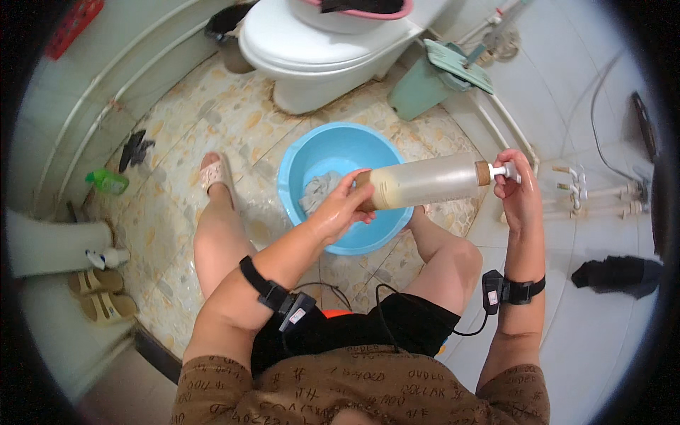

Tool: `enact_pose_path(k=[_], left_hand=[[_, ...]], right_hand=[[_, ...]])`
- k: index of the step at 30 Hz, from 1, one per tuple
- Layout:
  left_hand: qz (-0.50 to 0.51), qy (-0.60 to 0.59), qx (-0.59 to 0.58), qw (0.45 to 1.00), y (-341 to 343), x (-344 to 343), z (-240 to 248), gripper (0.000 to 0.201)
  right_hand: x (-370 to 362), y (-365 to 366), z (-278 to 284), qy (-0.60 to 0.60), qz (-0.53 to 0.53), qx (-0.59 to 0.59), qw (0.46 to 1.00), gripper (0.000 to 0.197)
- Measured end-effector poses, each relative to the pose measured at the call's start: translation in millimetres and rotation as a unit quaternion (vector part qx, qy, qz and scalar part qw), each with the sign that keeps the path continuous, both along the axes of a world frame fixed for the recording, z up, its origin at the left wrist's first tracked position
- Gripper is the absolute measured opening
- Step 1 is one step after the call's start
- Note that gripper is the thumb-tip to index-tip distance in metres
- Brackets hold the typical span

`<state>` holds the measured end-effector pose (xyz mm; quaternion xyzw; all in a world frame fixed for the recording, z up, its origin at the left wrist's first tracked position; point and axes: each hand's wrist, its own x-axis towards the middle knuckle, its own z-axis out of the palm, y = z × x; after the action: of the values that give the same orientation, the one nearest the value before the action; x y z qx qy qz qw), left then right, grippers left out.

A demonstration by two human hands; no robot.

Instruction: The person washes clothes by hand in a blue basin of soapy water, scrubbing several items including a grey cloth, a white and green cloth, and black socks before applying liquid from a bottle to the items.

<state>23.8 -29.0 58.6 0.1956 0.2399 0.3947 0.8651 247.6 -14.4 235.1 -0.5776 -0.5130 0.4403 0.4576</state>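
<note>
A translucent pump bottle (425, 183) with a brown collar and white pump head lies sideways in the air above a light blue basin (292, 159). My left hand (345, 207) is wrapped round the bottle's base end. At the other end, my right hand (515, 177) has its fingers closed about the white pump head (501, 171). A small amount of pale yellowish liquid shows toward the base. Inside the basin rests a crumpled grey-white cloth (321, 191), partly hidden behind my left hand.
Beyond the basin stands a white toilet (319, 42) with a pink-rimmed basin (354, 20) on its lid. A green bin (425, 85) is to its right. At the left are a green bottle (108, 181) and beige slippers (103, 296). Taps (574, 185) project from the right wall.
</note>
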Motion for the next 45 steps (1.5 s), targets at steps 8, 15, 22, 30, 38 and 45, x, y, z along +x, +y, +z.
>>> enact_pose_path(k=[8,15,22,30,38,45], left_hand=[[-0.231,0.040,-0.037,0.971,-33.1,19.7,-33.9,0.049],[-0.184,0.238,0.266,0.916,-44.1,21.1,-23.2,0.079],[-0.135,0.480,0.202,0.843,-50.4,31.1,-52.7,0.083],[-0.139,0.467,0.135,0.863,-58.3,28.9,-55.4,0.080],[-0.142,0.500,0.105,0.848,-60.8,31.5,-64.6,0.078],[-0.131,0.496,0.077,0.855,-63.2,37.1,-71.0,0.075]], right_hand=[[-30.7,3.1,-54.0,-0.114,-0.013,0.044,0.992,0.015],[-36.8,22.9,-111.8,-0.179,-0.057,-0.041,0.981,0.015],[-53.6,25.5,-178.3,-0.126,-0.053,-0.075,0.988,0.024],[-64.4,14.0,-216.3,-0.028,-0.042,-0.158,0.986,0.047],[-62.1,12.0,-240.6,-0.088,-0.017,-0.167,0.982,0.048],[-60.2,14.0,-250.4,-0.170,0.013,-0.143,0.975,0.037]])
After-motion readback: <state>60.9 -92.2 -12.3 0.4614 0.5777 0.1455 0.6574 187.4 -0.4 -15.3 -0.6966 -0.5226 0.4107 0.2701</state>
